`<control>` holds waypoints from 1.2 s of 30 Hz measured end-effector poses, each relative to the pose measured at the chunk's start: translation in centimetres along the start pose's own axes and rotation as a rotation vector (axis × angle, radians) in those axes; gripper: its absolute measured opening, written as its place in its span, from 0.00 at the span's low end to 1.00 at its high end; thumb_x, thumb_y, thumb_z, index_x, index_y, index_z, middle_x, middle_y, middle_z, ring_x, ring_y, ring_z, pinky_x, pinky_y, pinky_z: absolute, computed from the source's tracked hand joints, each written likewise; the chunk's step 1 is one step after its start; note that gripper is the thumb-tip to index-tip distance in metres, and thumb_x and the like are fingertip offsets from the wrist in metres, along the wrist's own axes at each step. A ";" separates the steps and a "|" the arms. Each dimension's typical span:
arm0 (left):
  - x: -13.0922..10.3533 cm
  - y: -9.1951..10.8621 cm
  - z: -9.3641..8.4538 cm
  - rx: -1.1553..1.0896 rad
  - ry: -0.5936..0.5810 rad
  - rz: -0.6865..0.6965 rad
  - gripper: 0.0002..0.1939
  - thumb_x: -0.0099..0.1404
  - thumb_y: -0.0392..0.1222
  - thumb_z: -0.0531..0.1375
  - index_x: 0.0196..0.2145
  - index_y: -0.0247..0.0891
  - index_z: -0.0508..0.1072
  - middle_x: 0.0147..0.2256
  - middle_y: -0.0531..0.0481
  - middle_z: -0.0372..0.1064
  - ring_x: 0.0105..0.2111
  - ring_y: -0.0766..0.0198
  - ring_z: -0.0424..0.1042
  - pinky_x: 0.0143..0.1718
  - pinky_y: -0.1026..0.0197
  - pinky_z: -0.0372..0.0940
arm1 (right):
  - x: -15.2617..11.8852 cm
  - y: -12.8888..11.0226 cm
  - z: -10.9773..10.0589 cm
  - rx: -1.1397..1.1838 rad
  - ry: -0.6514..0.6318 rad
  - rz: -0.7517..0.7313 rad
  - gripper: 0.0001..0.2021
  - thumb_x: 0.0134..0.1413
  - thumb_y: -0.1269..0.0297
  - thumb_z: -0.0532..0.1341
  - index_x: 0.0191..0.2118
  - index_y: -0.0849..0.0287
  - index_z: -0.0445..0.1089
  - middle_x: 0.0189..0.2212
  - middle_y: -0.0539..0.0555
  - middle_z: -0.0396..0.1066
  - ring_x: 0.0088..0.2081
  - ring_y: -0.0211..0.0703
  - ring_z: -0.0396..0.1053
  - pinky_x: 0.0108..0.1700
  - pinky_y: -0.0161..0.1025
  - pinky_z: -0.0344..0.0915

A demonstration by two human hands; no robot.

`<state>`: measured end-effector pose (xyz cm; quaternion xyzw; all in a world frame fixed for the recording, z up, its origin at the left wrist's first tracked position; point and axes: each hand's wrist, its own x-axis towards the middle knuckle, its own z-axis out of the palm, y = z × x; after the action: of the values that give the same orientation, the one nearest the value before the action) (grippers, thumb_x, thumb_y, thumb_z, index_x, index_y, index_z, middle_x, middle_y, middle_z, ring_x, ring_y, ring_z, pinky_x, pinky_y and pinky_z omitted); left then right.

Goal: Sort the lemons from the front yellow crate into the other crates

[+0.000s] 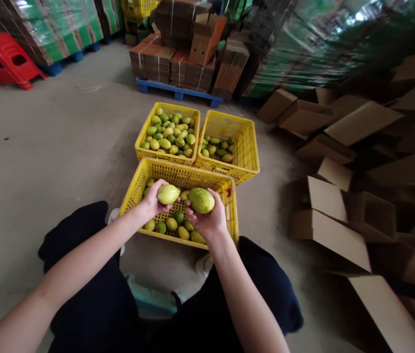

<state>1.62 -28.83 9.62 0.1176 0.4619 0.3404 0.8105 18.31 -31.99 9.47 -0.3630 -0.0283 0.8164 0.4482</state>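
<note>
Your left hand (153, 198) grasps a yellow fruit (168, 194), your right hand (213, 221) a greener fruit (201, 200), over the nearest crate (232, 211); the fruits inside (183, 233), partly hidden, seem similar.

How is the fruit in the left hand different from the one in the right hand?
Colour: the left fruit is pale yellow, while the right fruit is greener.
Size: the left fruit looks smaller than the right fruit.
Both are roundish ovals, held in the left hand and right hand over the front yellow crate.
</note>
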 end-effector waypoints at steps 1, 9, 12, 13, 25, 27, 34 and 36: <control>-0.1 0.0 0.1 0.018 0.010 0.000 0.18 0.65 0.45 0.51 0.35 0.30 0.75 0.18 0.44 0.70 0.09 0.67 0.60 0.09 0.68 0.48 | 0.0 0.1 0.1 -0.003 0.013 -0.010 0.19 0.56 0.47 0.59 0.33 0.62 0.71 0.21 0.57 0.73 0.17 0.38 0.66 0.14 0.31 0.62; 0.2 -1.1 1.3 -0.129 0.170 0.120 0.12 0.67 0.47 0.59 0.30 0.37 0.69 0.20 0.52 0.69 0.16 0.68 0.65 0.16 0.68 0.57 | 0.3 0.4 1.3 -0.098 0.171 -0.080 0.09 0.59 0.57 0.63 0.36 0.59 0.71 0.22 0.51 0.77 0.19 0.38 0.71 0.19 0.31 0.69; 0.8 -1.6 1.2 -0.134 0.166 0.176 0.11 0.66 0.47 0.63 0.32 0.37 0.70 0.22 0.53 0.69 0.18 0.69 0.65 0.18 0.68 0.57 | 0.6 0.6 1.1 -0.071 0.180 -0.079 0.07 0.58 0.60 0.65 0.37 0.58 0.72 0.23 0.50 0.77 0.21 0.38 0.73 0.23 0.32 0.73; 0.9 -1.6 1.1 -0.129 0.157 0.176 0.11 0.66 0.46 0.63 0.32 0.37 0.70 0.22 0.53 0.69 0.19 0.69 0.65 0.18 0.67 0.56 | 0.7 0.7 1.1 -0.066 0.190 -0.073 0.07 0.59 0.60 0.65 0.37 0.58 0.72 0.24 0.50 0.77 0.22 0.38 0.74 0.24 0.33 0.74; -1.5 1.2 0.3 -0.360 -0.023 0.434 0.11 0.59 0.36 0.63 0.42 0.36 0.75 0.37 0.47 0.77 0.39 0.62 0.76 0.41 0.64 0.70 | -0.8 -0.5 1.4 -0.025 -0.105 -0.244 0.19 0.40 0.69 0.64 0.43 0.57 0.72 0.34 0.54 0.79 0.38 0.52 0.78 0.37 0.47 0.77; -2.3 1.6 0.4 -0.355 -0.122 0.377 0.14 0.62 0.39 0.59 0.44 0.33 0.76 0.39 0.43 0.77 0.40 0.59 0.77 0.41 0.61 0.72 | -0.9 -0.5 1.6 -0.023 -0.161 -0.220 0.17 0.44 0.64 0.63 0.44 0.58 0.73 0.35 0.57 0.79 0.36 0.50 0.77 0.33 0.44 0.76; -2.9 1.9 0.2 -0.310 -0.103 0.294 0.12 0.65 0.48 0.59 0.34 0.35 0.72 0.25 0.50 0.71 0.18 0.69 0.68 0.17 0.69 0.64 | -0.2 0.0 1.4 -0.068 -0.193 -0.272 0.16 0.52 0.52 0.64 0.37 0.61 0.73 0.25 0.54 0.75 0.18 0.38 0.65 0.12 0.30 0.54; -2.6 1.9 0.1 -0.328 -0.051 0.257 0.12 0.67 0.44 0.55 0.33 0.34 0.72 0.23 0.49 0.71 0.18 0.68 0.70 0.17 0.68 0.66 | 0.0 0.0 1.3 -0.036 -0.148 -0.255 0.14 0.52 0.53 0.64 0.35 0.60 0.72 0.26 0.55 0.75 0.22 0.40 0.70 0.14 0.31 0.58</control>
<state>-0.08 -29.14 12.40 0.0507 0.3609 0.5084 0.7802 17.52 -31.62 10.43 -0.3032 -0.1216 0.7768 0.5383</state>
